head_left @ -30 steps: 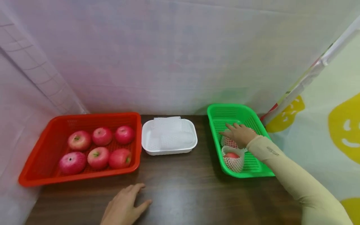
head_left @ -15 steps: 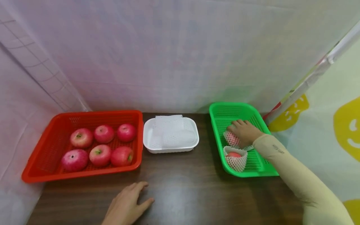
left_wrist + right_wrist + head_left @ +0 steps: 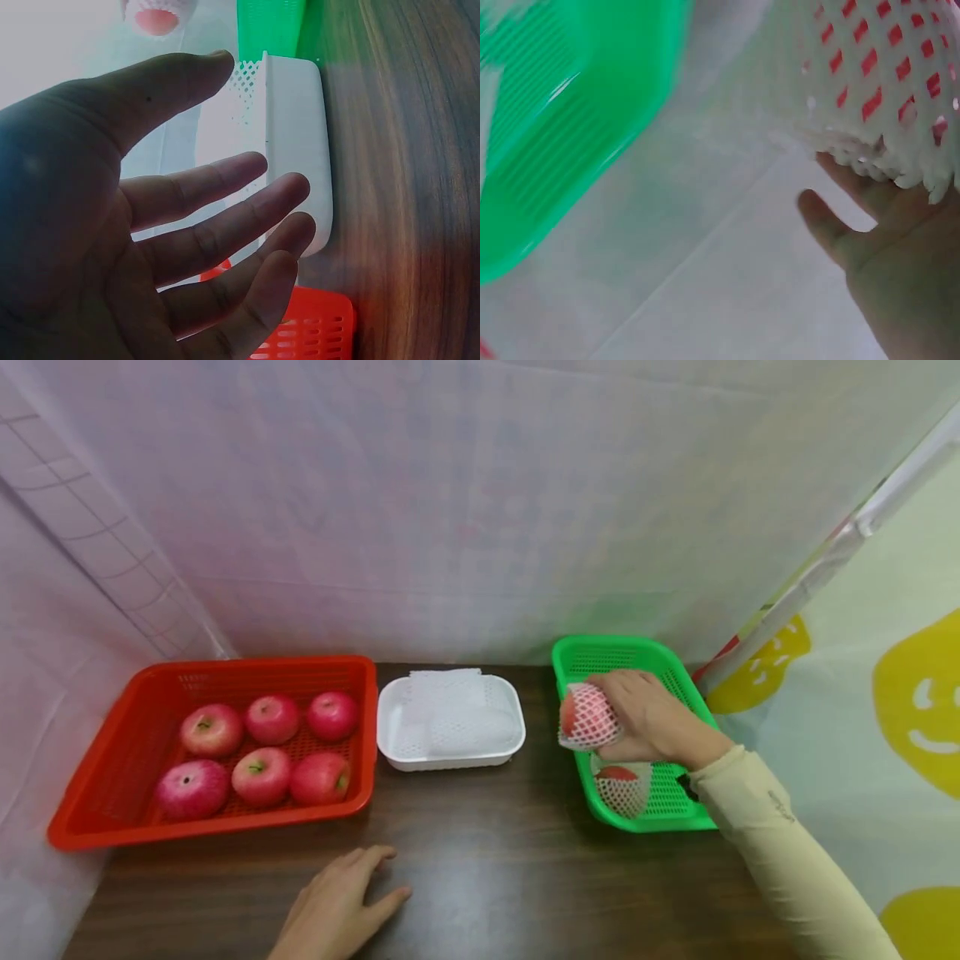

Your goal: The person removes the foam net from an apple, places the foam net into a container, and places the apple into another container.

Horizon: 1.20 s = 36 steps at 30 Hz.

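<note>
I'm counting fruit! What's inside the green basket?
One netted red fruit shows. The right grip, holding another netted fruit, covers part of the green basket; I can't see there.

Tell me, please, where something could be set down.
Bare: the brown wooden table between the left hand and green rectangular plastic basket, before the oblong white plastic tray. Crowded: the red rectangular plastic basket around its six round red apples, and near the white-netted red apple in the right hand.

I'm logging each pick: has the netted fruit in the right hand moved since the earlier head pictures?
Yes: against the green basket in the head view, the netted fruit has gone left, from inside to overlapping its rim.
</note>
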{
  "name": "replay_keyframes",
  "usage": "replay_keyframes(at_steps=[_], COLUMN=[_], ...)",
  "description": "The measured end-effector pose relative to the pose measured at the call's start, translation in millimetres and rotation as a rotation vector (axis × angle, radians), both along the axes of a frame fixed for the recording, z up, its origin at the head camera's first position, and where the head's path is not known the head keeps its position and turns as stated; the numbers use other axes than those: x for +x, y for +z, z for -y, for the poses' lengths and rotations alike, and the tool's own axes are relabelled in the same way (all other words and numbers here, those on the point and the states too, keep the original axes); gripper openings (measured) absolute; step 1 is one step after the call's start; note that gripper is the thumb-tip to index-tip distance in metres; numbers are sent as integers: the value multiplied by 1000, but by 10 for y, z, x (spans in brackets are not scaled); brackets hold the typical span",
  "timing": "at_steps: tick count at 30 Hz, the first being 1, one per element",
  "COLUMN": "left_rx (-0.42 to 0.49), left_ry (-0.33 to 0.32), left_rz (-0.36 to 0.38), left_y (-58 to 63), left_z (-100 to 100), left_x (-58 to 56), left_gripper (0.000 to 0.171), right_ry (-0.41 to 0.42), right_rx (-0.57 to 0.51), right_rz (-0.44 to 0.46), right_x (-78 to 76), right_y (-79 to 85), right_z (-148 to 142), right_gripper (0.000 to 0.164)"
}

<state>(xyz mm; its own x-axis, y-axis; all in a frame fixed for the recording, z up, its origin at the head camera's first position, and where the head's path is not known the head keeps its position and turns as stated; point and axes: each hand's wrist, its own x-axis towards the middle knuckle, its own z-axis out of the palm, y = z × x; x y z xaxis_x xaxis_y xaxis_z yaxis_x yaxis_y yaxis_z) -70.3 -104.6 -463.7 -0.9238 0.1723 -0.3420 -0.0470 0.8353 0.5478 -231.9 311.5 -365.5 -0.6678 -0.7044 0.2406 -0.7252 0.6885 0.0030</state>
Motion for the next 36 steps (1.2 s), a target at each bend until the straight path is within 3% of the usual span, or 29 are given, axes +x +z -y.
replay_keyframes(at_steps=[6,11,16,20,27,32,36], left_rx=[14,23,38,47,68,111,167], left_ry=[-7,-21,-56,-66,-33,-16,-46], left_rz=[10,-16,-124,-168,-207,-280,-355], left_y=[-6,-29,-85,-104,-92,-92,-126], left_z=[0,-11,-17,-34,-87,-204,-296], left_x=[-3,18,79,92,82,86,78], left_gripper=[53,50,45,44,39,27,24], right_ry=[102,83,50,39,52,60,70], right_rx=[-37,-62,-111,-151,-148,-142,-126], right_rz=[-15,10,79,112,95,107,117], right_x=[519,870,1128,1199,1165,1187,1217], right_y=[-173,-558,-930,-1047,-998,-995,-1009], right_z=[424,710,964,1067,1100,1162,1253], right_gripper=[84,90,92,92,93,93,94])
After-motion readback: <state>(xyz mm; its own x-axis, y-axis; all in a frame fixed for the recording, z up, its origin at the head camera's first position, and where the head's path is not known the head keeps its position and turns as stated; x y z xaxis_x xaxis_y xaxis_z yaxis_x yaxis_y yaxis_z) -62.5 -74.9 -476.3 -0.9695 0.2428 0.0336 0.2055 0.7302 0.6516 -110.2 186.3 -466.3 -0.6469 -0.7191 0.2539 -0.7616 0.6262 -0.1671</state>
